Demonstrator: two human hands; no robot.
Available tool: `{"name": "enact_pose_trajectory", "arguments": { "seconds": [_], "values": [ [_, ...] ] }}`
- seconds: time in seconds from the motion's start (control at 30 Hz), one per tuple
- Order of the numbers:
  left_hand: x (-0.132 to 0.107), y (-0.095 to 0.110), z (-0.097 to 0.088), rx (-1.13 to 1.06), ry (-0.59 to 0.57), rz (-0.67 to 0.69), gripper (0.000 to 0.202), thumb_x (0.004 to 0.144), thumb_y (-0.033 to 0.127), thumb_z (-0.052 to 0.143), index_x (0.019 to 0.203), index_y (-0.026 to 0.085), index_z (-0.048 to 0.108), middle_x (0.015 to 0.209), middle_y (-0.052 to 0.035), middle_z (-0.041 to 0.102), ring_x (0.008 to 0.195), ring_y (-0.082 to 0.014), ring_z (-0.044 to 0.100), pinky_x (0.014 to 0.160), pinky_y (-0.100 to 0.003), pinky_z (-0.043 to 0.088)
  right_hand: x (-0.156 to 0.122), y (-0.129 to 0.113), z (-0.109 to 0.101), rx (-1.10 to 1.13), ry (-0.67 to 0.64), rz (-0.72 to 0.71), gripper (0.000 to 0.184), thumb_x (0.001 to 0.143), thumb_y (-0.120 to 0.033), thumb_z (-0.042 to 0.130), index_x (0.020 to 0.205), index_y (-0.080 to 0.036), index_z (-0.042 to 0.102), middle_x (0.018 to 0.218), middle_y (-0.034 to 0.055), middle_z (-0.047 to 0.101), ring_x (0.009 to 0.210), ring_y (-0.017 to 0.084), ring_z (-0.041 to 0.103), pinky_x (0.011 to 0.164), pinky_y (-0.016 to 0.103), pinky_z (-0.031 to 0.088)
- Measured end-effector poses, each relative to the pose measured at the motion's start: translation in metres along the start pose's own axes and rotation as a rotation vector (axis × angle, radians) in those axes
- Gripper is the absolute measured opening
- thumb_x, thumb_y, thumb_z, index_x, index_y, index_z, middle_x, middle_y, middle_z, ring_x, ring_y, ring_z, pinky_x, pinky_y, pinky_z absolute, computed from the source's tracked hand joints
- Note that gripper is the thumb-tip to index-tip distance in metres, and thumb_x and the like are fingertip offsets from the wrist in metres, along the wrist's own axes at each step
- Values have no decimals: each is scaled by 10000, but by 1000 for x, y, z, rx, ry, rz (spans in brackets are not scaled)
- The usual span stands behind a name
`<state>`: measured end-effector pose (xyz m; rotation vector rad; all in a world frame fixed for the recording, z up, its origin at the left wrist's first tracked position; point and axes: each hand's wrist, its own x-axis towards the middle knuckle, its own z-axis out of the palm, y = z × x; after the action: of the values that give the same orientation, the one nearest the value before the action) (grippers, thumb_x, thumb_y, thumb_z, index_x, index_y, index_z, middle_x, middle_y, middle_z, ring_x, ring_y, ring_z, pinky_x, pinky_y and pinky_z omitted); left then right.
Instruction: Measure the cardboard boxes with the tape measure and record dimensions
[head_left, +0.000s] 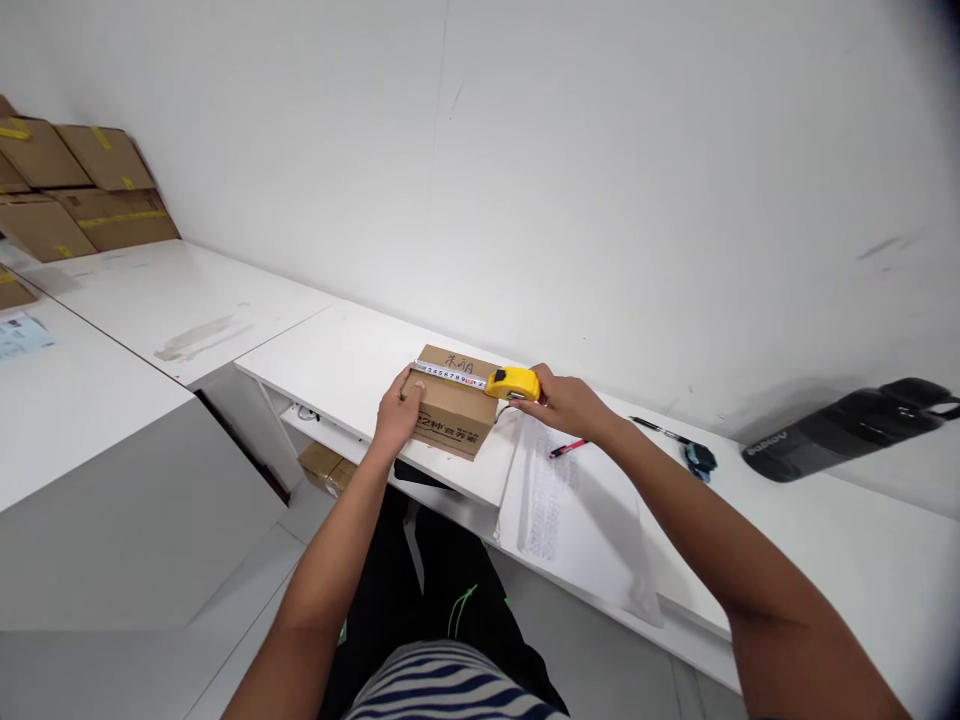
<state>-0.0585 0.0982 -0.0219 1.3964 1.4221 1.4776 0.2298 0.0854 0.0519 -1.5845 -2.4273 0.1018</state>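
Observation:
A small brown cardboard box (pixel 457 405) with dark printed characters on its front and handwriting on top lies on the white table. My right hand (pixel 559 398) grips a yellow tape measure (pixel 514 383) at the box's right end. Its pulled-out blade (pixel 448 375) runs across the top of the box to the left edge. There, my left hand (pixel 400 408) is closed around the box's left end, thumb on top, close to the blade's tip. Whether its fingers also pinch that tip, I cannot tell.
Right of the box, printed papers (pixel 577 510) lie on the table (pixel 337 345) with a red pen (pixel 568 449) on them. Farther right are a black pen (pixel 660 430), a small dark object (pixel 700 458) and a dark bottle (pixel 847 430). Cardboard boxes (pixel 112 215) stand stacked far left.

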Motion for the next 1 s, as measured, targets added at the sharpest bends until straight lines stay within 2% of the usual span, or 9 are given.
{"name": "enact_pose_trajectory", "arguments": {
  "seconds": [0.13, 0.3, 0.47, 0.63, 0.7, 0.77, 0.83, 0.9, 1.0],
  "values": [
    [0, 0, 0, 15, -3, -15, 496, 877, 344, 551, 1353, 208, 576, 1359, -48, 614, 1245, -236, 566, 1100, -351, 402, -12, 7, -4, 11, -23, 38, 430, 859, -659, 461, 941, -244, 387, 666, 13, 619, 576, 224, 603, 525, 299, 389],
    [0, -1, 0, 13, -12, -13, 492, 874, 356, 556, 1348, 225, 581, 1328, -49, 635, 1209, -242, 588, 1081, -358, 420, -26, 17, 3, 97, 10, 117, 420, 849, -640, 492, 977, -245, 431, 659, 3, 619, 582, 221, 611, 521, 303, 407],
    [0, 1, -2, -8, 0, -23, 492, 878, 361, 552, 1350, 222, 575, 1363, -53, 610, 1242, -238, 567, 1095, -371, 407, -17, 11, -2, 151, 37, 100, 413, 822, -613, 557, 1015, -253, 489, 694, -1, 630, 622, 214, 613, 553, 306, 419],
    [0, 4, -4, -42, -57, -53, 512, 869, 368, 568, 1357, 212, 567, 1382, -53, 596, 1246, -232, 564, 1075, -348, 423, 17, -23, -14, 129, 102, 32, 433, 827, -621, 560, 1044, -247, 522, 758, 18, 663, 663, 211, 619, 557, 291, 399],
    [-1, 5, -3, -48, -76, -69, 518, 873, 376, 566, 1364, 211, 559, 1397, -64, 581, 1241, -238, 566, 1064, -350, 432, 39, -46, -7, 73, 85, -16, 438, 841, -619, 546, 1055, -238, 524, 786, 31, 678, 676, 218, 620, 558, 288, 375],
    [-2, 5, 0, -45, -72, -100, 599, 879, 409, 568, 1438, 219, 466, 1443, -89, 534, 1272, -252, 542, 1065, -369, 430, 61, -70, 5, 40, 61, -58, 450, 856, -617, 526, 1078, -225, 515, 808, 44, 693, 687, 229, 619, 558, 289, 352],
    [-4, 5, 0, -10, 8, -132, 798, 854, 457, 608, 1532, 206, 269, 1538, -140, 395, 1368, -277, 445, 1099, -400, 394, 78, -90, 16, 63, 73, -75, 452, 876, -610, 494, 1108, -222, 506, 858, 55, 706, 708, 238, 622, 565, 289, 346],
    [-9, 6, -4, 73, 175, -93, 972, 823, 504, 641, 1558, 163, 105, 1608, -198, 203, 1468, -298, 274, 1156, -432, 309, 84, -102, 22, 102, 126, -63, 453, 886, -602, 478, 1137, -226, 504, 879, 57, 708, 723, 248, 626, 579, 292, 352],
    [-35, 13, -15, 205, 371, 154, 944, 846, 576, 579, 1541, 143, 110, 1632, -202, 25, 1521, -285, 67, 1213, -435, 168, 61, -101, 20, 207, 244, -21, 484, 874, -602, 502, 1182, -230, 506, 855, 58, 699, 721, 260, 632, 604, 311, 386]
  ]
}}
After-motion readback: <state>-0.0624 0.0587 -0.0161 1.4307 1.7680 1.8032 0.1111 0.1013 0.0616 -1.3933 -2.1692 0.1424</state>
